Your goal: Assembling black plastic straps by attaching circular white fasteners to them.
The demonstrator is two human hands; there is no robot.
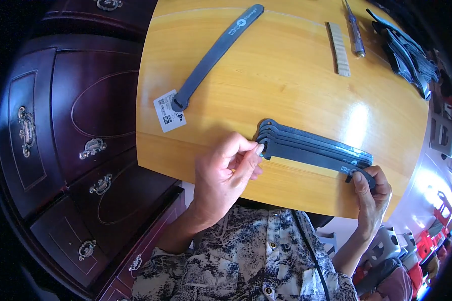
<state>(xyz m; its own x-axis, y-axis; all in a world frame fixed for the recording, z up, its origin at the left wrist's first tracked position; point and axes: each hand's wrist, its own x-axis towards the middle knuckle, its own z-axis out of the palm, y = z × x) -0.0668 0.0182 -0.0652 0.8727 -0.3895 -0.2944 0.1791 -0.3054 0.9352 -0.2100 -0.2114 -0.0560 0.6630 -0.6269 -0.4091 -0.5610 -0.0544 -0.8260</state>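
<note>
A dark grey hook-and-loop strap (306, 159) lies stretched between my hands near the table's front edge. My left hand (223, 173) is closed in a pinch at the slotted left end of it. At the rounded right end, my right hand (372, 198) grips the strap between thumb and fingers. Just behind it several matching straps (314, 136) overlap in a fanned row, slotted ends to the left. Farther left a single strap (218, 55) lies slanting, with a white printed tag (170, 114) at its near, slotted end.
A loose pile of dark straps (407, 57) rests at the table's far right. Beside it are a screwdriver (355, 32) and a ridged beige strip (338, 50). Dark wooden cabinets (103, 100) with ornate handles stand left of the yellow wooden table (286, 75). Chairs (384, 246) appear at right.
</note>
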